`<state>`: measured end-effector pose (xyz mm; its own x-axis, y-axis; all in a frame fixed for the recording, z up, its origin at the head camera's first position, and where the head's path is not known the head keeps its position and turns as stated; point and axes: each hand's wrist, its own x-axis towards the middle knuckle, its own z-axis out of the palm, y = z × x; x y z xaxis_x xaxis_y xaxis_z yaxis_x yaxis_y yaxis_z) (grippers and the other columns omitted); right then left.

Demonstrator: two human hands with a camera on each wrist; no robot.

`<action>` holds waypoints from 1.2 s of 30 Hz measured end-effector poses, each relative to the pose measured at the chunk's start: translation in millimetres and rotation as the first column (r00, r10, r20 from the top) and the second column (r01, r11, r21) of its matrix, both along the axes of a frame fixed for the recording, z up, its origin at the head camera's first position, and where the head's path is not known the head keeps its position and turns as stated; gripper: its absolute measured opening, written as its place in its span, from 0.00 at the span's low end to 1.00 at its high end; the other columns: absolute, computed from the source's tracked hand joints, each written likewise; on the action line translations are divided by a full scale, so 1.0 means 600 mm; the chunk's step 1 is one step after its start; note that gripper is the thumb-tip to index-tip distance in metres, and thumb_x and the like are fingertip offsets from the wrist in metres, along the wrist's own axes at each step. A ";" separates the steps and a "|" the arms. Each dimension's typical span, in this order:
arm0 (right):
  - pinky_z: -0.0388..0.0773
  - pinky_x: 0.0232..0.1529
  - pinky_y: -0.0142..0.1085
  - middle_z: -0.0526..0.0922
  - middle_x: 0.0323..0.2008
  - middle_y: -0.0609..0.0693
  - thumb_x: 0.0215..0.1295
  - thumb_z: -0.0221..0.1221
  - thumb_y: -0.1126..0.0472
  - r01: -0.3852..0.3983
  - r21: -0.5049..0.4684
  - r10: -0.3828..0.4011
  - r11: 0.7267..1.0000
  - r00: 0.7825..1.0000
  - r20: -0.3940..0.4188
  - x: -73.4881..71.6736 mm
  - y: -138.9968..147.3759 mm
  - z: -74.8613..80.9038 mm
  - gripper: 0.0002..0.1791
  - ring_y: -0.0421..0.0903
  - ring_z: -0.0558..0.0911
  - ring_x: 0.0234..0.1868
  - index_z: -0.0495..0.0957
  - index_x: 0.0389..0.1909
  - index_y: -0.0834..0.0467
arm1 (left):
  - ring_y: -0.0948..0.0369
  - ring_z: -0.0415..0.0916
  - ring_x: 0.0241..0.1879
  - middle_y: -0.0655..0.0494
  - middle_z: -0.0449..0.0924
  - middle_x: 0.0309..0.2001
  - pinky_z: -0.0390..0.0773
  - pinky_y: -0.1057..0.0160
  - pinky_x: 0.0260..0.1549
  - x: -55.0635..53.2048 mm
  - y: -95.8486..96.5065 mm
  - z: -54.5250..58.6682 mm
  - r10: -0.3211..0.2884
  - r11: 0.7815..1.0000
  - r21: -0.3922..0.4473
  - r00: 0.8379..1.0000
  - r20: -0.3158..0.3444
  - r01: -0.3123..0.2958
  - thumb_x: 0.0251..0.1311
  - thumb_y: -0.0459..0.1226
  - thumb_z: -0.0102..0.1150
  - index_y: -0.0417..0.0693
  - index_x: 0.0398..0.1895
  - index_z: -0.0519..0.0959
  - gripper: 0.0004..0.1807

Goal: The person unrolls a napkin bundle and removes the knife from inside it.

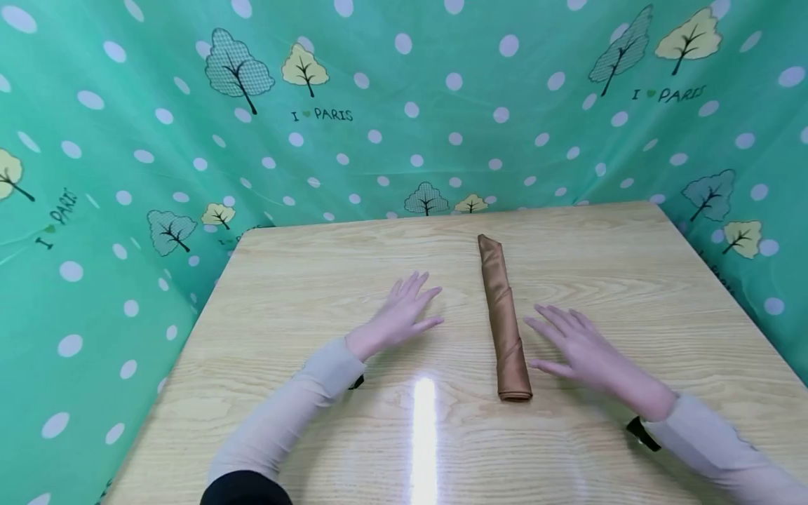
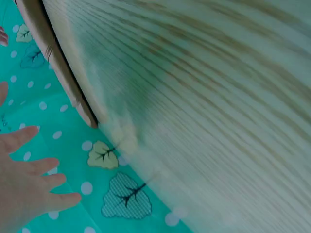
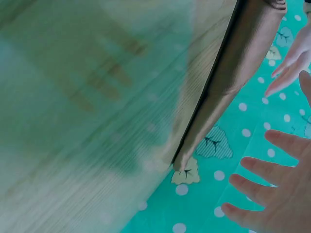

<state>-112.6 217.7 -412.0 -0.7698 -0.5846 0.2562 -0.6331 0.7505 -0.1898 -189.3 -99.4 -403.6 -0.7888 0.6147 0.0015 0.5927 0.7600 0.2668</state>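
A brown satiny cloth rolled into a long tube (image 1: 503, 319) lies on the wooden table, running from near the far edge toward the front. Its near end shows the coiled layers. To its left, my left hand (image 1: 399, 312) hovers with fingers spread, apart from the roll. On the other side my right hand (image 1: 583, 351) has its fingers spread too, its fingertips close beside the lower half of the roll. Neither hand holds anything. The rolled cloth (image 2: 65, 77) also appears in the left wrist view, and beside the right hand (image 3: 277, 184) in the right wrist view.
The light wood table (image 1: 303, 280) has a bright light reflection (image 1: 424, 442) at its front. A green dotted curtain (image 1: 379, 91) with tree prints hangs behind the table and along both sides.
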 end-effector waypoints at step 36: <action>0.71 0.42 0.50 0.75 0.45 0.60 0.49 0.61 0.46 -0.237 -0.111 0.223 0.965 0.966 -0.129 0.018 -0.047 -0.025 0.28 0.56 0.75 0.44 0.76 0.45 0.63 | 0.54 0.47 0.65 0.47 0.51 0.66 0.47 0.60 0.62 -0.044 0.157 -0.032 -0.256 0.966 0.047 0.962 0.095 0.253 0.62 0.49 0.44 0.52 0.59 0.67 0.24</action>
